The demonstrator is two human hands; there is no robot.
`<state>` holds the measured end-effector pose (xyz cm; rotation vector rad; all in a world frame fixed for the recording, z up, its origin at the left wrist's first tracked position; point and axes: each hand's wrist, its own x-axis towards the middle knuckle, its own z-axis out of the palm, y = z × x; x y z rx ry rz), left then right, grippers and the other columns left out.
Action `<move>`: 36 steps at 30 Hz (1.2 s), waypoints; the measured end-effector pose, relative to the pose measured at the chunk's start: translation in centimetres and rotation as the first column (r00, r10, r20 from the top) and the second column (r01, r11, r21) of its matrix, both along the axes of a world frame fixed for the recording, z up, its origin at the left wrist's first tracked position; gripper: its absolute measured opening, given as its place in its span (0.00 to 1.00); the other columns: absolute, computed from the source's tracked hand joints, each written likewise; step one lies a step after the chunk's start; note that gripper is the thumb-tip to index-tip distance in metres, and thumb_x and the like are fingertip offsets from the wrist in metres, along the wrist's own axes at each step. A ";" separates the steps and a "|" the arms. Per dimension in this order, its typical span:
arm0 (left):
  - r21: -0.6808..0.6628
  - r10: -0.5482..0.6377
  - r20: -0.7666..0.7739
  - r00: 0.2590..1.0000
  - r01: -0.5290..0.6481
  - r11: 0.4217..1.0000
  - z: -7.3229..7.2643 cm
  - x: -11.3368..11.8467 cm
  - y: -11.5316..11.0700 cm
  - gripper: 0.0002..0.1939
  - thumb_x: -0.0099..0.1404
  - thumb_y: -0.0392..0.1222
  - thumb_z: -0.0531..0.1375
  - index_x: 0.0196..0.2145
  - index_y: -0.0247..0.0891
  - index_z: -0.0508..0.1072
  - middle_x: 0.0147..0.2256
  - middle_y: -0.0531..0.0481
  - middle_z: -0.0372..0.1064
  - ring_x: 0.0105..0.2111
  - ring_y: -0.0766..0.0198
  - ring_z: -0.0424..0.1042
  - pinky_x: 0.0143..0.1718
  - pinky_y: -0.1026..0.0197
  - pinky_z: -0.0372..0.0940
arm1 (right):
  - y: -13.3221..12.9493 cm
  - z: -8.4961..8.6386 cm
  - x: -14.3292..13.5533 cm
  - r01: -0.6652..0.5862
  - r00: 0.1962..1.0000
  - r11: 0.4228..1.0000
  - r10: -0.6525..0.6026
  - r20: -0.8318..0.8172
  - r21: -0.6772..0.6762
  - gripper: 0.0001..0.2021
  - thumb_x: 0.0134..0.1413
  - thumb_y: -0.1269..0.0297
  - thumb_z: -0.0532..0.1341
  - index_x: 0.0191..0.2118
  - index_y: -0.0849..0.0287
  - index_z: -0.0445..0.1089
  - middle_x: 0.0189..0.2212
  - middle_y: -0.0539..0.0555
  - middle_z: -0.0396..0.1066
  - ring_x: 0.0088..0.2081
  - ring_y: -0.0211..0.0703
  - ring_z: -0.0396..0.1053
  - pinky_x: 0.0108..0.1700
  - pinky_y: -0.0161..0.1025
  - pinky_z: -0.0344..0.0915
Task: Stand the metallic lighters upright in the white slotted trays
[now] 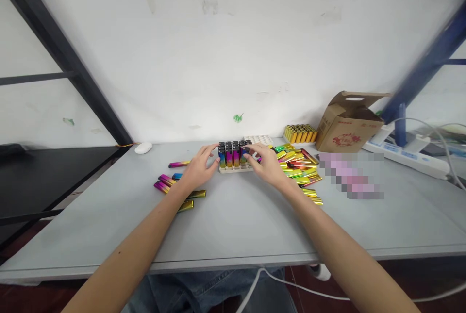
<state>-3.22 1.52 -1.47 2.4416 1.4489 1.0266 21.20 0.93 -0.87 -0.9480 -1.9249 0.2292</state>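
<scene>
A cream tray (236, 169) in the middle of the grey table (233, 221) holds several upright rainbow-coloured sticks with black tops (233, 154). My left hand (198, 167) rests at the tray's left side, fingers touching the leftmost sticks. At the tray's right side, my right hand (267, 162) has its fingers on the rightmost sticks. Whether either hand grips a stick is not clear. A heap of loose shiny sticks (300, 170) lies right of my right hand. A few more loose sticks (171, 184) lie under and left of my left forearm.
At the back stand an empty white tray (259, 139), a tray of gold sticks (300, 133) and an open cardboard box (347, 126). A white power strip (404, 155) with cables is at the right. A white mouse (143, 147) sits back left, beside a black shelf (40, 177).
</scene>
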 end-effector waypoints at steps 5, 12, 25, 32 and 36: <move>0.005 0.004 -0.002 1.000 -0.004 1.000 0.1 0.0 -0.1 0.24 0.69 0.46 0.50 0.61 0.44 0.59 0.54 0.45 0.64 0.47 0.58 0.70 0.48 0.55 0.66 | 0.3 -0.6 0.0 0.049 0.996 0.995 -0.043 0.080 -0.083 0.13 0.59 0.64 0.57 0.49 0.57 0.72 0.39 0.56 0.76 0.38 0.45 0.71 0.43 0.41 0.65; 0.006 -0.006 -0.024 1.000 0.007 1.000 -0.6 0.1 0.1 0.26 0.69 0.46 0.51 0.63 0.44 0.56 0.55 0.46 0.63 0.47 0.58 0.70 0.48 0.56 0.67 | 0.3 -0.7 0.2 0.152 0.986 0.984 -0.145 0.079 -0.091 0.13 0.59 0.64 0.58 0.49 0.54 0.69 0.37 0.52 0.77 0.30 0.42 0.71 0.38 0.39 0.64; 0.013 -0.008 -0.073 0.997 0.009 1.000 -0.3 -0.3 0.2 0.29 0.66 0.46 0.55 0.64 0.45 0.55 0.57 0.45 0.62 0.49 0.57 0.70 0.46 0.56 0.68 | 0.2 -1.3 -0.3 0.210 0.960 0.974 -0.222 0.171 0.089 0.12 0.60 0.66 0.57 0.49 0.52 0.70 0.42 0.54 0.74 0.38 0.46 0.72 0.41 0.42 0.66; 0.000 0.281 -0.128 0.951 -0.283 0.959 1.0 -3.0 1.1 0.25 0.64 0.43 0.52 0.58 0.38 0.64 0.54 0.43 0.68 0.53 0.51 0.68 0.56 0.50 0.61 | 0.1 -1.8 -0.8 0.267 0.932 0.939 -0.309 0.191 0.218 0.16 0.58 0.67 0.56 0.51 0.56 0.71 0.54 0.62 0.64 0.54 0.56 0.63 0.57 0.53 0.62; -0.149 0.534 -0.342 0.773 -0.606 0.781 1.6 -4.5 1.3 0.23 0.61 0.48 0.52 0.49 0.31 0.70 0.52 0.32 0.68 0.53 0.40 0.67 0.52 0.42 0.61 | -0.1 -2.1 -1.2 0.250 0.948 0.958 -0.271 0.169 0.138 0.19 0.58 0.67 0.56 0.54 0.58 0.68 0.55 0.63 0.62 0.56 0.56 0.62 0.59 0.54 0.60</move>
